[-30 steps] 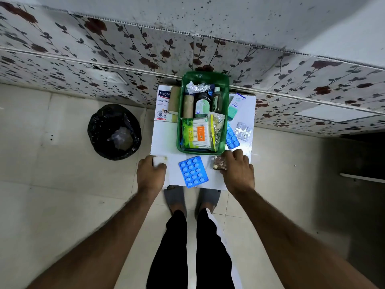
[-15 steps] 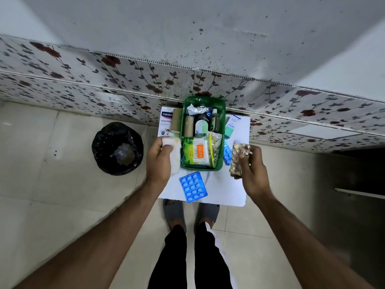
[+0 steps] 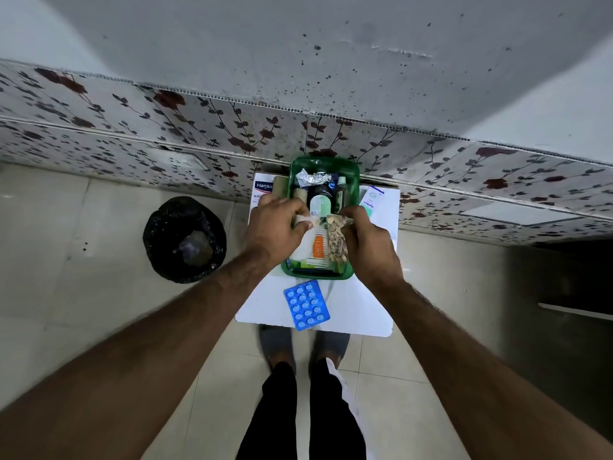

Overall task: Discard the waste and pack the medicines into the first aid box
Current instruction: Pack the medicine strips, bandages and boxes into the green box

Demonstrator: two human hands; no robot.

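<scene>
A green first aid box [image 3: 352, 176] stands at the back of a small white table [image 3: 351, 307], packed with bottles, rolls and a cotton-bud pack. My left hand [image 3: 273, 227] hovers over the box's left side, shut on a small white item [image 3: 306, 224]. Over the right side, my right hand [image 3: 370, 244] grips a strip of beige tablets [image 3: 337, 240]. A blue blister pack [image 3: 307, 304] lies loose on the table in front of the box.
A bin lined with a black bag [image 3: 184, 239] stands on the floor left of the table. A white Hansaplast box [image 3: 263, 190] and a pale green tube carton [image 3: 371, 202] flank the green box. A flower-patterned wall runs behind.
Both hands rose from the table's front edge with their items and came together over the green box.
</scene>
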